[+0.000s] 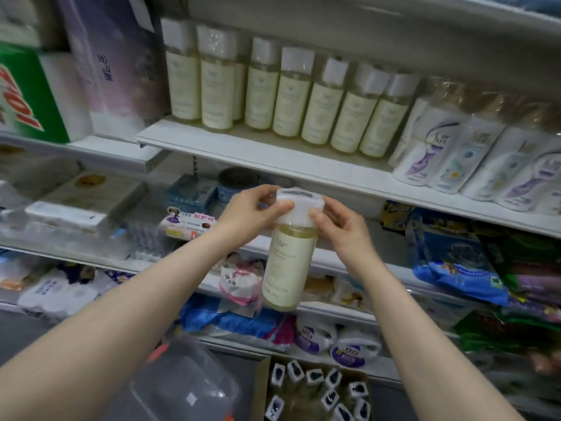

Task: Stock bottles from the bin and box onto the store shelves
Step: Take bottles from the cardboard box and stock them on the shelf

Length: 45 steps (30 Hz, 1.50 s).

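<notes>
Your left hand [252, 209] and right hand [344, 227] pinched the cap [299, 203]; bottle [288, 262] hung upright under them, below the shelf [273, 159].

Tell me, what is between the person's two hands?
In the head view, the white cap of the cream bottle, pinched by the left hand and right hand.

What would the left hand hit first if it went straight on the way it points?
The cap of the bottle, which the left hand pinches; past that, probably the right hand.
</notes>
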Tool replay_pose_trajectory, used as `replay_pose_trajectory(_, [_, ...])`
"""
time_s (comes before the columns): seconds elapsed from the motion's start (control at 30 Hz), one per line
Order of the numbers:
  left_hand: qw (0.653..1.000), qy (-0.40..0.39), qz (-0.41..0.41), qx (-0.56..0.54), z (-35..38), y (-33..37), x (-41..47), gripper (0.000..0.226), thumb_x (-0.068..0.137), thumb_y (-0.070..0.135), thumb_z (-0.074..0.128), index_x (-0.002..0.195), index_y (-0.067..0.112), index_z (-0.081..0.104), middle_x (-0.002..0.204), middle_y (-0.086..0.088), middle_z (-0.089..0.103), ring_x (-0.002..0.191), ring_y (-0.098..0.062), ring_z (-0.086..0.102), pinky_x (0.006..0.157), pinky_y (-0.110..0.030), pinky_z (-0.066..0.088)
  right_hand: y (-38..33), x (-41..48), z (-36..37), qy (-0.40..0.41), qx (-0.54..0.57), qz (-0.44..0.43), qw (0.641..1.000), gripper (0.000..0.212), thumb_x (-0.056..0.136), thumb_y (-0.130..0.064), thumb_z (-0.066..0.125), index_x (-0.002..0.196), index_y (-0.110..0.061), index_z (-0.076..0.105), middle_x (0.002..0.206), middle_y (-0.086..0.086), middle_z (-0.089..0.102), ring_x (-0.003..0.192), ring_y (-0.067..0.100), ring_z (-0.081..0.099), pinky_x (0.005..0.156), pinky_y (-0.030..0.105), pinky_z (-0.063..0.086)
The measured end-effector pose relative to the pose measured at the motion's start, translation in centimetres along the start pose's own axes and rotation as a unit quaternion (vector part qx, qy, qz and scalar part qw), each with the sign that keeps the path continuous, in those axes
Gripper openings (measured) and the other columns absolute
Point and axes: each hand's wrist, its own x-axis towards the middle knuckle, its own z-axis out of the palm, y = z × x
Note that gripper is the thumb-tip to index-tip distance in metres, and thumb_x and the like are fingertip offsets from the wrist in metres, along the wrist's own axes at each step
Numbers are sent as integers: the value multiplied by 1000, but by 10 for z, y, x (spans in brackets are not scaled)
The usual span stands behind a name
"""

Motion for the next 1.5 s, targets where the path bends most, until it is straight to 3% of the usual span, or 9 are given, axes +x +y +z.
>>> replay_pose_trajectory(0.1, [1000,-10,5,-25,-36,3,15,34,88,38,70,118,22,65,106,2,70,98,-13,67,78,-33,61,-17,17,30,17,15,-7,1000,34,95,-13,64,129,-14,62,114,-6,72,106,9,68,88,26,56])
replay_pose_trajectory(0.27, [999,-15,9,-50,-88,5,39,50,79,45,74,121,19,65,100,-6,71,92,-23,72,77,-49,61,-41,43,75,43,33,-23,998,24,96,-9,61,117,-20,64,99,-13,75,98,5,70,80,21,56])
replay_pose_trajectory(0.47, [997,-10,40,-65,-135,10,66,24,87,33,72,109,24,65,94,2,65,92,-19,70,71,-29,61,-71,69,110,71,27,-48,996,26,96,-13,62,121,-21,63,101,-14,76,99,6,70,81,25,58])
replay_pose_trajectory(0.57, [996,-1,66,-61,-152,16,80,50,80,48,74,119,17,66,100,1,67,97,-19,69,76,-34,61,-88,85,119,72,20,-68,995,29,95,-14,63,123,-19,63,107,-9,75,104,10,69,88,29,57])
replay_pose_trajectory(0.63, [995,8,66,-75,-161,23,91,52,82,44,75,122,12,64,98,1,65,99,-22,68,77,-37,62,-99,97,122,78,19,-81,993,34,95,-16,64,129,-14,62,110,-5,74,105,11,69,89,30,57])
replay_pose_trajectory(0.9, [991,27,110,-73,-181,52,129,65,72,57,71,121,14,65,100,-3,66,96,-19,70,75,-38,62,-132,141,118,65,14,-119,991,37,95,-24,65,131,-14,61,114,-2,73,108,13,68,93,35,55])
replay_pose_trajectory(1.1, [987,52,134,-72,-181,70,155,44,86,37,72,122,12,65,102,-6,66,95,-19,70,71,-33,62,-146,168,109,65,13,-144,987,37,95,-22,64,131,-13,61,110,-5,74,102,9,70,80,23,55])
replay_pose_trajectory(1.33, [986,73,134,-65,-176,64,175,40,87,32,72,123,16,64,104,-6,68,96,-16,69,73,-34,62,-137,194,102,61,13,-152,986,38,96,-17,63,133,-15,59,114,-6,72,107,7,68,86,25,56])
replay_pose_trajectory(1.5, [988,77,123,-60,-167,56,181,38,88,30,71,123,18,63,107,-7,67,98,-18,68,75,-34,62,-124,203,102,55,28,-147,987,28,96,-14,62,117,-32,60,106,-12,74,104,4,68,83,21,55])
